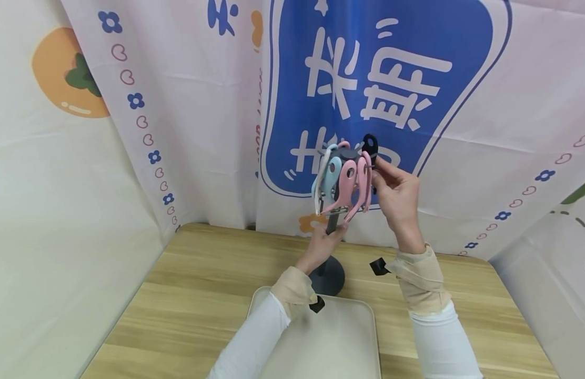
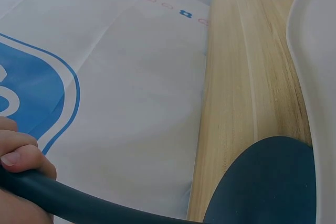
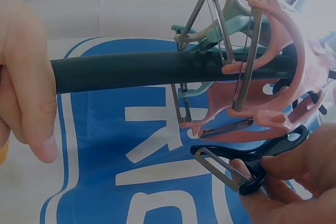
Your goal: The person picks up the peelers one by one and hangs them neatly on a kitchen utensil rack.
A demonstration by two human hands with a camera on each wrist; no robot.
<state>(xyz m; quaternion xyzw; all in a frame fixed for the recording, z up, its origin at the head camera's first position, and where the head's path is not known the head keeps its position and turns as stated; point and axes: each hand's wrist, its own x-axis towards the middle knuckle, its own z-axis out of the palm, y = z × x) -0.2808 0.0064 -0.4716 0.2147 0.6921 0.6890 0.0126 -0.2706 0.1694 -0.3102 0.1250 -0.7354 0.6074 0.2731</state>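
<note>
A dark stand holds several Y-shaped peelers hung in a ring at its top. My left hand (image 1: 322, 245) grips its pole (image 3: 121, 72) below them. Pink peelers (image 1: 348, 179) face me, with a light blue peeler (image 1: 332, 175) and a white one at the left of the ring. On the right side, my right hand (image 1: 400, 202) pinches a black peeler (image 3: 281, 144) between thumb and fingers. That peeler's holed handle end is up at the stand's top, and its metal blade shows in the right wrist view. The round base (image 2: 268, 182) rests on the table.
A beige tray (image 1: 321, 342) lies on the wooden table (image 1: 193, 284) in front of the base, under my left forearm. Behind the stand hangs a printed cloth (image 1: 217, 131) with a blue sign, close to the peelers. Fabric also walls both sides.
</note>
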